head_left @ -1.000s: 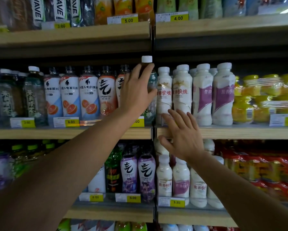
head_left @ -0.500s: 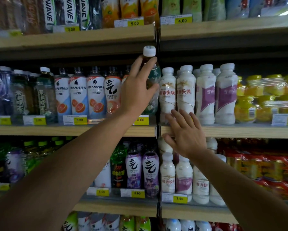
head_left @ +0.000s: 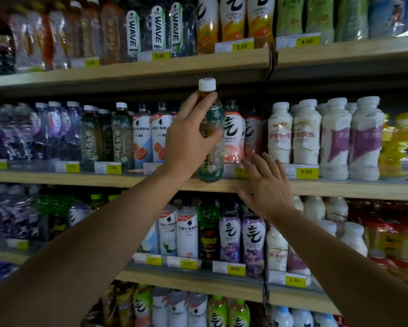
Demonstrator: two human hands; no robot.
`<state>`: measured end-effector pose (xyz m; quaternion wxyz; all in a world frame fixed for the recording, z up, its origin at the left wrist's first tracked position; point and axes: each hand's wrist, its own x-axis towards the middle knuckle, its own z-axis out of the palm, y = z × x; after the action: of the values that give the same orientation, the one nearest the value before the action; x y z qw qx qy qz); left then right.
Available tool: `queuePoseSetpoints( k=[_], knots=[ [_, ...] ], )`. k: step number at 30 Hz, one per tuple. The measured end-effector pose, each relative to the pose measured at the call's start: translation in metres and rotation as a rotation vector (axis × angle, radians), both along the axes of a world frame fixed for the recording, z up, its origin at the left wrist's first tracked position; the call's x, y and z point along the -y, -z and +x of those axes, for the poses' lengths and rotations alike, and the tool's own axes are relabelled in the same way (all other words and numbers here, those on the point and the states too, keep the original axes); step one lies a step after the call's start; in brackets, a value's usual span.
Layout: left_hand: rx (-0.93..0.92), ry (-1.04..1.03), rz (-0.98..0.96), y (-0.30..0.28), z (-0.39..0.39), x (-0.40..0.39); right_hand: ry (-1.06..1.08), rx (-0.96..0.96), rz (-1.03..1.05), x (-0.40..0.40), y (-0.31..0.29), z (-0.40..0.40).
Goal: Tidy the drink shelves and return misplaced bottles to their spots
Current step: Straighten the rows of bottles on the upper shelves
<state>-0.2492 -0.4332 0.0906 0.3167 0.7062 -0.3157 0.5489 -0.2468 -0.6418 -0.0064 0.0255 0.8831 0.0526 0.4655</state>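
My left hand (head_left: 189, 140) grips a green-labelled tea bottle with a white cap (head_left: 211, 166), held upright in front of the middle shelf (head_left: 80, 179) and clear of the row behind it. My right hand (head_left: 268, 187) hovers open, fingers spread, at the shelf's front edge just right of the bottle. Similar dark tea bottles (head_left: 120, 135) with white caps stand further left on the same shelf. Pink-labelled bottles (head_left: 233, 135) stand directly behind the held one.
White milk-drink bottles (head_left: 307, 133) fill the middle shelf to the right, yellow packs (head_left: 399, 147) beyond them. The upper shelf (head_left: 151, 69) carries WAVE bottles (head_left: 157, 31) and orange drinks. Lower shelves hold purple and white bottles (head_left: 231, 234). A vertical divider (head_left: 268, 74) splits the shelving.
My left hand has lifted the green tea bottle out of its row beside the white bottles and drawn it leftward and toward me. My right hand stayed near the shelf edge.
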Motion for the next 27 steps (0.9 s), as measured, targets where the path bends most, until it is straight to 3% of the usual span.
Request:
queuePoseSetpoints(
  k=[16, 21, 27],
  knots=[
    [-0.135, -0.196, -0.019, 0.046, 0.035, -0.322, -0.105, -0.118, -0.031, -0.297, -0.004, 0.057],
    [-0.124, -0.175, -0.061, 0.038, 0.055, -0.375, -0.011, -0.155, 0.010, -0.332, -0.010, 0.081],
    [-0.078, -0.142, -0.087, 0.027, 0.092, -0.387, 0.079, -0.179, 0.002, -0.334, -0.007, 0.114]
  ],
)
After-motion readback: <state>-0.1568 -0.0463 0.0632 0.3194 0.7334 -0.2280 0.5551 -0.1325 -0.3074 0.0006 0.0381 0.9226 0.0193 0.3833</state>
